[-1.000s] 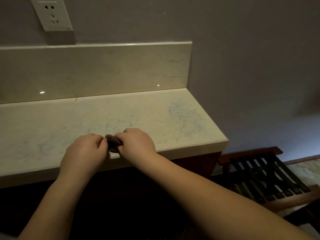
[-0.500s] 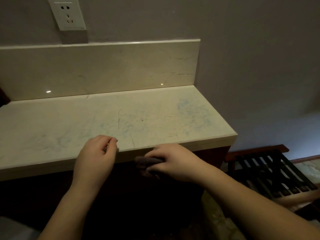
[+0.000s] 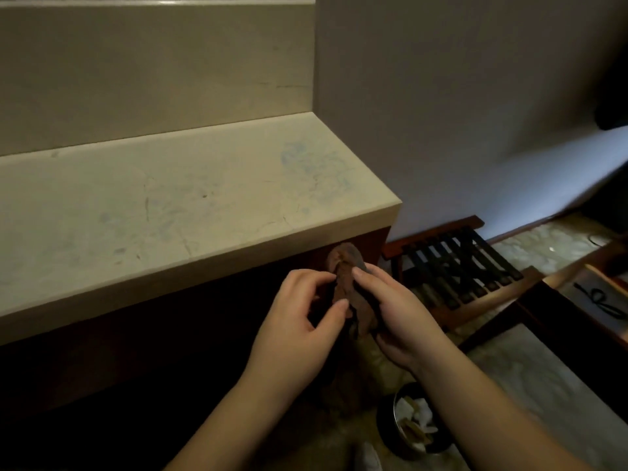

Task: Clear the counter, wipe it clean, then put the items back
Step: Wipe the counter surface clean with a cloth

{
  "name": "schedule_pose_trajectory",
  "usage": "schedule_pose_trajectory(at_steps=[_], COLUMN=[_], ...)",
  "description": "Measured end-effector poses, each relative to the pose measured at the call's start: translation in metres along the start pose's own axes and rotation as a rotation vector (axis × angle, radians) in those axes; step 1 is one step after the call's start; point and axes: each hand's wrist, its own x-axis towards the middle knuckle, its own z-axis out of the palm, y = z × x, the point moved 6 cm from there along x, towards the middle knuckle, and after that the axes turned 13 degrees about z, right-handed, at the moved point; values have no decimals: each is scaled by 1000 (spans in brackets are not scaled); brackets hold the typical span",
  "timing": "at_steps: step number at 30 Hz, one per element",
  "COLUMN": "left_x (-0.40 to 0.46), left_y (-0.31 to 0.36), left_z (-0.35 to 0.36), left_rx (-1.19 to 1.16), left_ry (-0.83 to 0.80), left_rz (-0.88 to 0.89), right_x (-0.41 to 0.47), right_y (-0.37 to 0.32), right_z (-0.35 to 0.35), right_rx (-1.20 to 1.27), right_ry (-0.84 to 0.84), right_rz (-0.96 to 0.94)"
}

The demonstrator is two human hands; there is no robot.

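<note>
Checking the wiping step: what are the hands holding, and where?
A brown cloth, bunched: the right hand grips its right side, the left hand pinches its left edge.

The scene is dim and warm-toned, with soft grain throughout. The counter (image 3: 176, 205) top catches the most light, showing faint bluish smears, while the cabinet (image 3: 119, 368) below it sinks into near-black shadow. A cooler, brighter patch falls across the wall (image 3: 475, 130) at right. Straight edges bow toward the frame's borders, and the far right corner is dark and smeared.
</note>
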Motion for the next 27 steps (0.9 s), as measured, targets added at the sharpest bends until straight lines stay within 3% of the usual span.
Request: schedule_pose_trajectory(at_steps=[4, 10, 15, 19, 25, 27], left_x=[10, 30, 47, 63, 91, 100], left_y=[1, 4, 10, 24, 22, 17], left_z=[44, 105, 173, 231, 316, 343], left_rx=[-76, -238, -335, -446, -563, -629], left_ry=[-127, -202, -314, -297, -210, -194], left_rz=[-93, -195, -262, -337, -581, -687], right_x=[-15, -32, -41, -48, -40, -31], right_y=[-3, -7, -13, -25, -43, -40], right_z=[-36, -93, -158, -218, -325, -359], right_rx=[126, -27, 26, -11, -143, -192], right_ry=[70, 210, 280, 302, 386, 343], right_rz=[-61, -149, -174, -169, -113, -42])
